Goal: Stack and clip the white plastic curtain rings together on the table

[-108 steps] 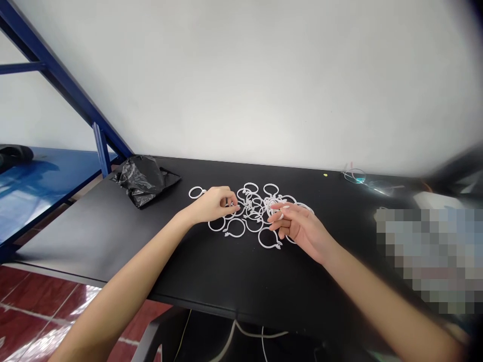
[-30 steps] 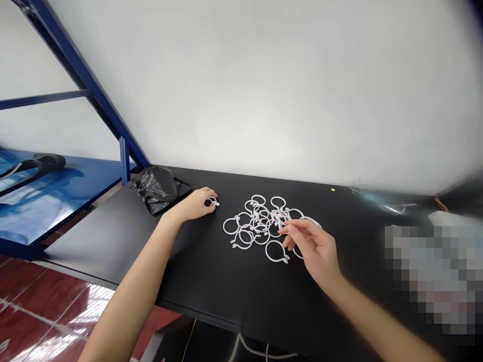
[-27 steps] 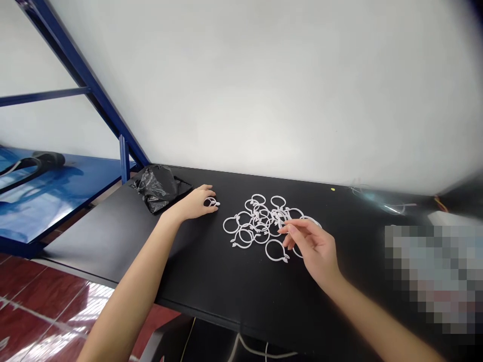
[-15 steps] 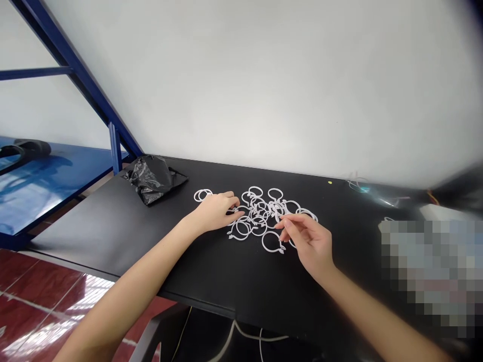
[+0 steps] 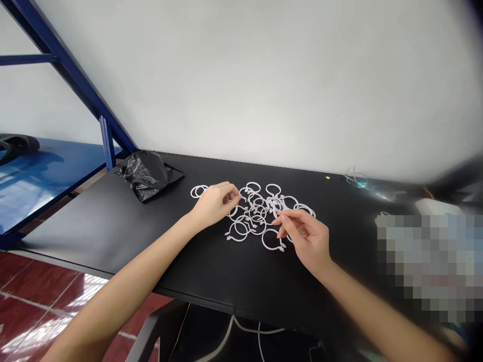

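Observation:
A loose heap of white plastic curtain rings (image 5: 257, 213), each with small clip-like ends, lies spread on the black tabletop between my hands. At the left edge of the heap is my left hand (image 5: 217, 203), its thumb and fingers curled together beside a ring; whether it grips one is hidden. My right hand (image 5: 307, 236) hovers at the right of the heap with thumb and forefinger pinched; what sits in the pinch is too small to make out. One ring (image 5: 272, 240) lies just under its fingertips. Left of my left hand rest two overlapping rings (image 5: 198, 191).
A crumpled black plastic bag (image 5: 146, 173) lies at the table's back left, by a blue metal frame (image 5: 81, 80). Clear plastic and thin wires (image 5: 358, 181) sit at the back right. A blurred-out item (image 5: 430, 266) covers the right side. A white wall (image 5: 241, 90) stands behind.
My left hand has lifted slightly off the rings, and its thumb and fingers have drawn closer together. My right hand keeps its pinched shape almost in place. The view has shifted a little.

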Demonstrator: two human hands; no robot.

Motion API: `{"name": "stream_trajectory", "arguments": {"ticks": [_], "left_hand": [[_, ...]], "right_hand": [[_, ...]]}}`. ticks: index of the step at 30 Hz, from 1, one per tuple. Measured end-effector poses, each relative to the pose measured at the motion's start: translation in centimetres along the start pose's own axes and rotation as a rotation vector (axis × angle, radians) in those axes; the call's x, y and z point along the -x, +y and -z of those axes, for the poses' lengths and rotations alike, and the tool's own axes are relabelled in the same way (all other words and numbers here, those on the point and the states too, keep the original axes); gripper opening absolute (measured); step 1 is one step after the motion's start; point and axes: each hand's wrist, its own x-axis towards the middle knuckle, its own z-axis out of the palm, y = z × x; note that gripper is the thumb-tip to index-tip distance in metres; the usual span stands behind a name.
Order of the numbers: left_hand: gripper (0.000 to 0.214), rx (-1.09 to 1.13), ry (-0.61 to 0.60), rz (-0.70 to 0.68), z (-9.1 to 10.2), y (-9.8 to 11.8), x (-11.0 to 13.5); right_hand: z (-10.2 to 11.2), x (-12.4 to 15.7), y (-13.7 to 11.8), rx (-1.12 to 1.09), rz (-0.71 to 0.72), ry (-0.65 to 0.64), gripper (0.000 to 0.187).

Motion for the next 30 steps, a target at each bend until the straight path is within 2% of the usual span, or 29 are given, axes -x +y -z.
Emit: {"name": "stream_trajectory", "arguments": {"ticks": [3,6,10,14,18,21,24,28,30], "left_hand": [[0.02,0.231,0.111,0.09,0.1,0.4,-0.2],[0.024,0.657,0.115,0.24,0.2,0.8,-0.3],[0.024,1.181,-0.038,0.333,-0.2,1.1,-0.3],[0.022,1.425,-0.204,0.315,-1.0,1.9,0.3],[0.023,1.392,-0.296,0.238,-2.2,3.5,1.3],[0.019,1.271,-0.273,0.136,-2.9,4.7,2.0],[0.014,1.078,-0.16,0.017,-3.1,5.4,2.4],[0.008,0.76,0.03,-0.137,-3.2,5.8,2.7],[0.005,0.62,0.141,-0.297,-3.3,5.9,2.9]], "right_hand": [[0.0,0.0,0.0,0.004,0.004,0.006,0.009],[0.0,0.1,0.0,0.013,0.021,0.005,0.01],[-0.1,0.1,0.0,0.06,0.07,-0.049,0.015],[-0.5,0.1,-0.2,0.129,0.211,-0.151,0.04],[-0.8,0.3,-0.6,0.256,0.312,-0.162,0.047],[-1.0,0.3,-0.9,0.31,0.279,-0.181,0.033],[-1.1,0.3,-1.0,0.274,0.237,-0.195,0.022],[-1.1,0.2,-0.8,0.238,0.295,-0.141,0.027],[-1.0,0.2,-0.7,0.229,0.34,-0.1,0.03]]}}
